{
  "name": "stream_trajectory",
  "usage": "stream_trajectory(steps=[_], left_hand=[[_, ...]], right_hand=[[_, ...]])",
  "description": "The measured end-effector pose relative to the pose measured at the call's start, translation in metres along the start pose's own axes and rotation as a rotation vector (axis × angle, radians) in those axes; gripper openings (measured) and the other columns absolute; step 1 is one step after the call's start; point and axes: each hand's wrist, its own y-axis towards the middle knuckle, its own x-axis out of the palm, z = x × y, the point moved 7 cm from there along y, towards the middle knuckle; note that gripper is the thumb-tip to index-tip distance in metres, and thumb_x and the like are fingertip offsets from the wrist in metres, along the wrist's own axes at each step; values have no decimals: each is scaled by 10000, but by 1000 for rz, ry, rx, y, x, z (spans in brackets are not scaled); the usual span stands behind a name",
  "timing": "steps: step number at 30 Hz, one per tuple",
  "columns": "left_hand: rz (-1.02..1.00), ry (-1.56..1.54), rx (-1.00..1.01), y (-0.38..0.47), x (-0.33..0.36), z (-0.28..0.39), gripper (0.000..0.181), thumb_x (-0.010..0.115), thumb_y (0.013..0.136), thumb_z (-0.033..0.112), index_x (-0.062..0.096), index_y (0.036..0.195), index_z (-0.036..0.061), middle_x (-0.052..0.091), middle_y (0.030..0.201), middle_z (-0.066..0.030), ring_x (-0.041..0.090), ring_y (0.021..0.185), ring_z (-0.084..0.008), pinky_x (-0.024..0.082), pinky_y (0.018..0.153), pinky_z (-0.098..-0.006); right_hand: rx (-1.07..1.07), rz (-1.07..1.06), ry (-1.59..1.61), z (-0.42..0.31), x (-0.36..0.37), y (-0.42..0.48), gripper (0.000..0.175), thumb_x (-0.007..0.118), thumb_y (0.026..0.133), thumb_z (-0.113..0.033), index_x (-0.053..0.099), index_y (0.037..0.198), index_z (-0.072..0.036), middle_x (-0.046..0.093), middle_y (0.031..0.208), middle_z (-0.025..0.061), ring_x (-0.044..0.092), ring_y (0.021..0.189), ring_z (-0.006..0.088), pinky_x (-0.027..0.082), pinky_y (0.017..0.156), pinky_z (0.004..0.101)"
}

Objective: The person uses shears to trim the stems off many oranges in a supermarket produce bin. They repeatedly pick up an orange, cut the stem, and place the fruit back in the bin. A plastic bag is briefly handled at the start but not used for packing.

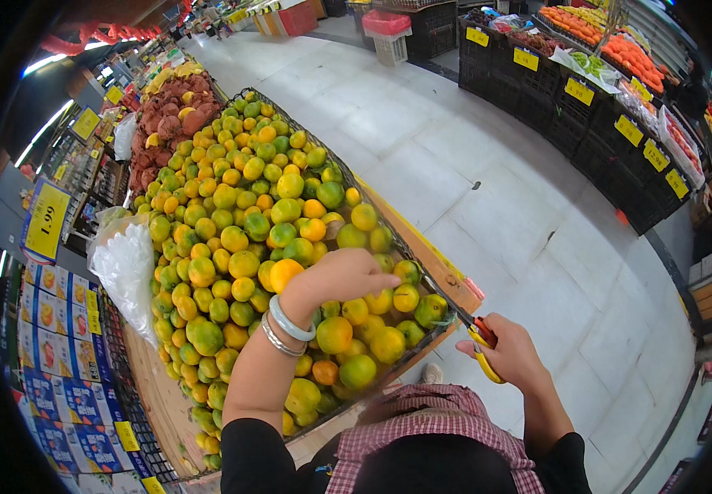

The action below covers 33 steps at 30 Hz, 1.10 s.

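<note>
My left hand (pixel 362 272), with a pale bangle and a silver bracelet at the wrist, reaches over a big heap of green and orange mandarins (pixel 232 241). Its fingers touch or hover just above the fruit near the right side; whether they grip one cannot be told. My right hand (pixel 507 352) holds pliers or cutters with red and yellow handles (pixel 485 352). The tool's dark tip points up and left, at the black mesh rim (pixel 420 272) of the display, near its front right corner.
Red net bags (pixel 173 114) lie beyond the mandarins. Clear plastic bags (pixel 124 265) hang at the display's left side. Pale floor tiles (pixel 448 173) run along the right, up to black crates (pixel 559 105) of produce with yellow price cards. A cardboard edge (pixel 448 278) borders the mesh.
</note>
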Motion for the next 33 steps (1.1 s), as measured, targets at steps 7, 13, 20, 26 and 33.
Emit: stream_trajectory(steps=[7, 13, 20, 26, 33], left_hand=[[240, 380, -89, 35, 34, -14, 341, 665, 738, 205, 609, 1056, 96, 653, 994, -118, 588, 975, -306, 440, 800, -440], [356, 39, 51, 26, 18, -15, 436, 701, 697, 199, 604, 1102, 70, 650, 978, -126, 599, 965, -301, 470, 809, -399], [226, -648, 55, -22, 11, 18, 475, 746, 747, 108, 576, 1172, -18, 607, 853, 15, 514, 688, -20, 445, 624, -191], [182, -849, -6, -41, 14, 23, 502, 771, 747, 138, 566, 1152, -78, 647, 934, -74, 616, 810, -109, 509, 712, -242], [134, -959, -14, -44, 23, 16, 552, 770, 751, 144, 534, 1191, -92, 641, 909, -79, 623, 754, -114, 516, 665, -244]], right_hand=[[-10, -1, -6, 1, -1, -3, 532, 784, 724, -454, 470, 724, -25, 442, 607, 96, 409, 565, 218, 366, 532, 336], [-33, 17, -7, -7, -3, -3, 536, 766, 725, -490, 481, 742, -36, 479, 649, 97, 443, 588, 243, 386, 553, 344], [-261, 160, -91, -47, -15, 6, 506, 754, 742, -424, 555, 1026, -55, 642, 860, 82, 617, 791, 298, 494, 698, 380], [-414, 250, -197, -65, -7, 11, 533, 753, 732, -471, 556, 934, -18, 600, 853, 129, 586, 768, 315, 465, 670, 398], [-312, 96, -250, -64, 3, 17, 516, 759, 727, -434, 565, 1036, -69, 638, 895, 83, 618, 780, 292, 500, 673, 380]])
